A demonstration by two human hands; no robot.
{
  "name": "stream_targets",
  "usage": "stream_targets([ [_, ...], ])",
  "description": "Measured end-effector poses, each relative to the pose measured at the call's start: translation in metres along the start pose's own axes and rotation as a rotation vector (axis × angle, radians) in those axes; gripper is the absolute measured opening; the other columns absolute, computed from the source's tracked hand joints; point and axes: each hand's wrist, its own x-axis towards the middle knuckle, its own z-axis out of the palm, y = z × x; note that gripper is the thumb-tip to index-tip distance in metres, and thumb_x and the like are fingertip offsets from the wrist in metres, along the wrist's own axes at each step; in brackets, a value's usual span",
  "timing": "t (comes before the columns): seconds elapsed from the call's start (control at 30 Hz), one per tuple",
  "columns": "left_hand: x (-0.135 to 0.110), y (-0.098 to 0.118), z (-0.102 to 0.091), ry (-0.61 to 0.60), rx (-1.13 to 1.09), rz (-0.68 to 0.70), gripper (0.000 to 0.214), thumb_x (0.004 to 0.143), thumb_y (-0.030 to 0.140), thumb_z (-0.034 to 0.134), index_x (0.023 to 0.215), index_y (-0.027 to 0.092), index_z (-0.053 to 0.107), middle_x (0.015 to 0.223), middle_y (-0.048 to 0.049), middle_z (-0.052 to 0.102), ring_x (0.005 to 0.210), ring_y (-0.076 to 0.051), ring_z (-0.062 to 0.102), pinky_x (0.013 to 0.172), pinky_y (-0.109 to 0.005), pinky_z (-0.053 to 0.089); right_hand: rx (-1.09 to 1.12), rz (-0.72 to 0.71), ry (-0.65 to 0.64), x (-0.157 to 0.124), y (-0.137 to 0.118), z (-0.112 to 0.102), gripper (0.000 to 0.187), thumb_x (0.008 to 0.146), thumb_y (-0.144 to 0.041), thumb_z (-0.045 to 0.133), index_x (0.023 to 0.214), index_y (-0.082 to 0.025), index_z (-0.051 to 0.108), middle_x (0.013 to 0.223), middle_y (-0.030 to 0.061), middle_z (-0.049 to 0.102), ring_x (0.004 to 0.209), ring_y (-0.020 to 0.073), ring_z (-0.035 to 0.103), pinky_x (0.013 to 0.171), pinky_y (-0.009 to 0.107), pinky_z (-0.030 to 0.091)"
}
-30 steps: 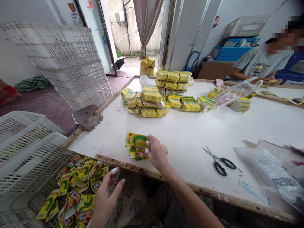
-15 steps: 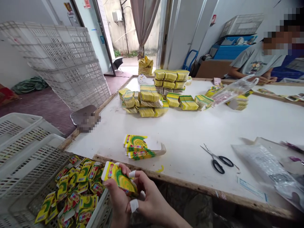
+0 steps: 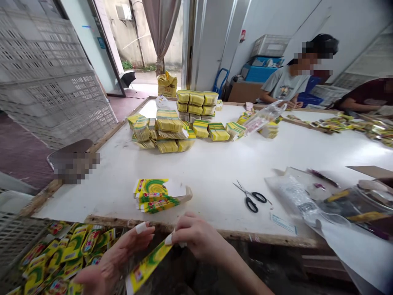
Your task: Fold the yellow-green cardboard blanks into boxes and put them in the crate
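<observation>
My right hand (image 3: 201,237) pinches one end of a small yellow-and-green printed carton (image 3: 150,264), which slants down to the left below the table edge. White tape wraps some of my fingertips. To the left of the carton is my left hand (image 3: 119,250), its fingers stretched out and holding nothing. Just beyond both hands, a small pile of flat printed cartons (image 3: 156,200) lies on the white table (image 3: 211,176). Below my left hand, many filled yellow-green packs (image 3: 72,246) lie in a white plastic crate (image 3: 12,225).
Black-handled scissors (image 3: 250,196) lie right of the pile. Bundled cartons (image 3: 168,121) are stacked farther back. Plastic bags (image 3: 297,196) and a container (image 3: 362,200) sit at the right. Tall crates (image 3: 55,73) stand left. Two people work across the table, one in a grey shirt (image 3: 285,84).
My left hand has let go of the carton and opened. My right hand now holds it alone, tilted downward. The view has turned to the right, showing a second person.
</observation>
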Motion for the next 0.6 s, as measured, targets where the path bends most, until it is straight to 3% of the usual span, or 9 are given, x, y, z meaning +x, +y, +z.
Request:
stream_targets([
  [0.1, -0.001, 0.01, 0.007, -0.404, 0.135, -0.071, 0.072, 0.047, 0.045, 0.088, 0.115, 0.03, 0.069, 0.115, -0.0095, 0.072, 0.103, -0.041, 0.067, 0.087, -0.053, 0.055, -0.152, -0.19, -0.043, 0.001, -0.004, 0.001, 0.02, 0.093, -0.017, 0.052, 0.09, -0.025, 0.07, 0.082, -0.0002, 0.072, 0.081, 0.017, 0.059, 0.08, 0.03, 0.046],
  [0.17, -0.006, 0.009, 0.021, -0.452, 0.228, -0.045, 0.069, 0.053, 0.03, 0.085, 0.12, 0.029, 0.065, 0.119, -0.0075, 0.07, 0.115, -0.037, 0.061, 0.095, -0.047, 0.052, -0.166, -0.263, 0.041, 0.003, -0.007, 0.007, 0.022, 0.097, -0.021, 0.047, 0.09, -0.022, 0.068, 0.081, 0.0016, 0.072, 0.08, 0.0168, 0.059, 0.085, 0.031, 0.047],
  [0.27, -0.014, -0.001, 0.044, -0.234, 0.216, 0.0, 0.058, 0.063, 0.027, 0.077, 0.118, 0.025, 0.061, 0.117, -0.0065, 0.07, 0.11, -0.03, 0.065, 0.093, -0.04, 0.054, -0.141, -0.223, 0.263, 0.0, -0.01, 0.021, 0.028, 0.099, -0.018, 0.039, 0.1, -0.021, 0.066, 0.085, 0.0052, 0.072, 0.08, 0.0175, 0.062, 0.094, 0.036, 0.048],
  [0.33, -0.015, -0.006, 0.053, -0.087, 0.207, 0.027, 0.058, 0.065, 0.029, 0.074, 0.119, 0.022, 0.055, 0.113, -0.0069, 0.07, 0.103, -0.027, 0.067, 0.088, -0.036, 0.056, -0.067, -0.172, 0.38, -0.005, -0.011, 0.036, 0.031, 0.098, -0.015, 0.039, 0.117, -0.024, 0.061, 0.097, 0.0073, 0.072, 0.092, 0.0192, 0.065, 0.102, 0.04, 0.045],
  [0.47, -0.01, -0.005, 0.052, 0.101, 0.267, 0.037, 0.056, 0.065, 0.038, 0.072, 0.111, 0.017, 0.049, 0.091, -0.0049, 0.069, 0.08, -0.023, 0.068, 0.071, -0.033, 0.057, 0.179, -0.107, 0.437, -0.019, -0.016, 0.066, 0.052, 0.094, -0.009, 0.037, 0.142, -0.029, 0.038, 0.133, 0.0119, 0.058, 0.124, 0.0224, 0.056, 0.103, 0.038, 0.048],
  [0.53, -0.007, -0.003, 0.046, 0.132, 0.345, 0.062, 0.06, 0.063, 0.041, 0.074, 0.112, 0.017, 0.047, 0.091, -0.005, 0.068, 0.08, -0.023, 0.067, 0.071, -0.033, 0.056, 0.309, -0.047, 0.427, -0.021, -0.018, 0.07, 0.049, 0.093, -0.011, 0.039, 0.139, -0.029, 0.042, 0.132, 0.0111, 0.06, 0.121, 0.0231, 0.058, 0.098, 0.036, 0.051],
  [0.6, -0.006, -0.004, 0.041, 0.133, 0.451, 0.104, 0.065, 0.064, 0.042, 0.075, 0.117, 0.018, 0.046, 0.098, -0.007, 0.067, 0.088, -0.026, 0.067, 0.076, -0.036, 0.055, 0.455, 0.083, 0.491, -0.017, -0.017, 0.062, 0.038, 0.091, -0.017, 0.049, 0.128, -0.028, 0.05, 0.111, 0.0077, 0.069, 0.1, 0.021, 0.067, 0.087, 0.033, 0.055],
])
